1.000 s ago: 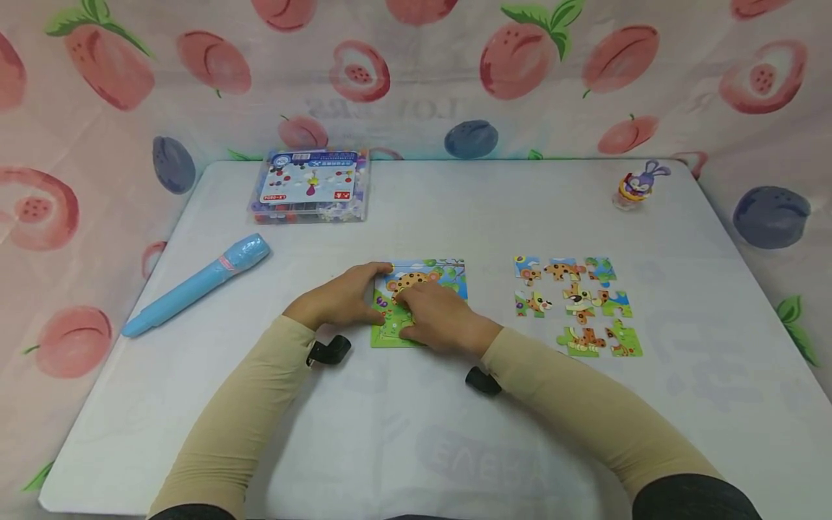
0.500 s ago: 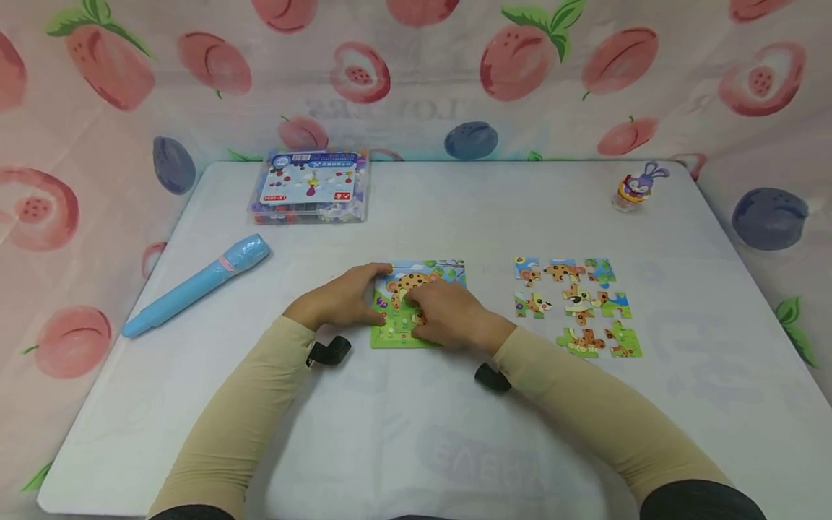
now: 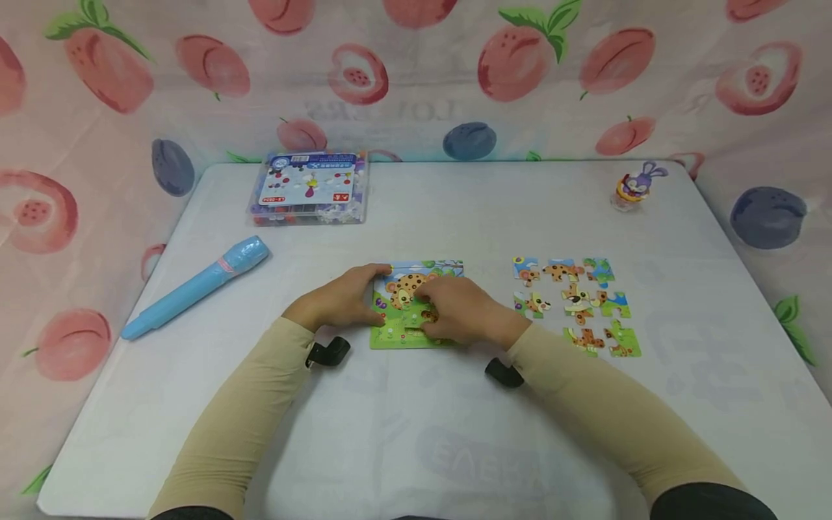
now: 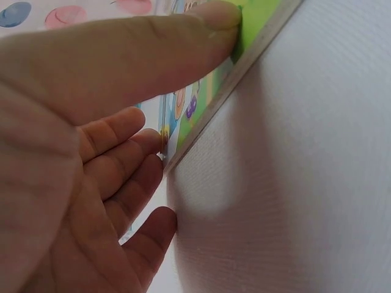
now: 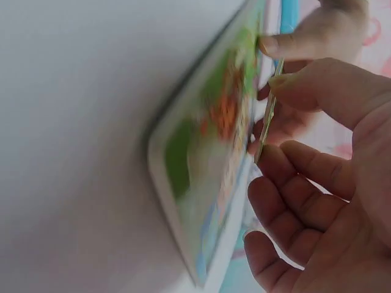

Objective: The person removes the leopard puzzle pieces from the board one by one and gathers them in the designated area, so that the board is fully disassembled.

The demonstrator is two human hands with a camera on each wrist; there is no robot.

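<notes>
A jigsaw board (image 3: 396, 334) printed with a spotted animal lies flat on the white table. My left hand (image 3: 341, 297) rests at its left side, thumb laid on the board and fingers at the far-left corner. Above the board, my right hand (image 3: 464, 310) pinches a thin puzzle piece (image 5: 267, 116) between thumb and fingertips; the right wrist view shows it edge-on, clear of the surface. To the right lie several loose puzzle pieces (image 3: 580, 302) in rough rows. The right hand hides much of the board's right half in the head view.
At the back left stands a clear plastic case (image 3: 308, 188) with a printed label. A long light-blue wrapped stick (image 3: 195, 289) lies on the left. A small purple rabbit figure (image 3: 635, 186) stands at the back right. Fruit-patterned cloth hangs behind the table (image 3: 429, 209).
My right hand has slid a little to the right over the board, uncovering more of its middle. The left hand and the loose pieces have stayed in place.
</notes>
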